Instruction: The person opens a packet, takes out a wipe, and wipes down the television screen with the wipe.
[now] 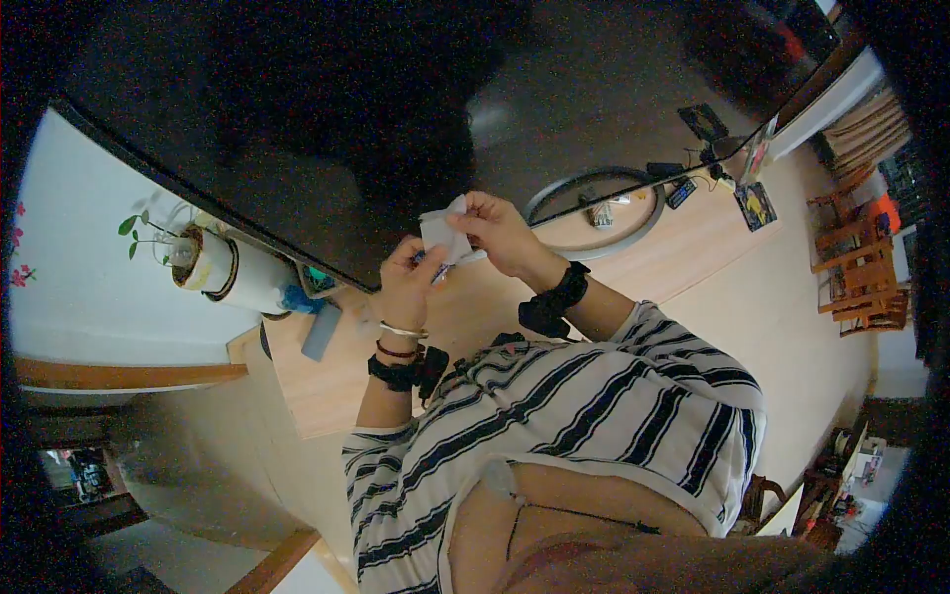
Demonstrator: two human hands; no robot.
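Note:
In front of my chest, both hands hold a small white sheet, thin like tissue or paper. My left hand pinches its lower left part between thumb and fingers. At the sheet's upper right edge, the thumb and fingers of my right hand are closed on it. A small shiny bluish item shows by the left fingers; its kind cannot be made out. Just beyond the hands rises a large dark television screen, its lower edge close to them.
A wooden tabletop lies below. On the right stand an oval ring-shaped base, a remote control and dark cards. On the left are a white cylinder, a potted plant and a grey flat object.

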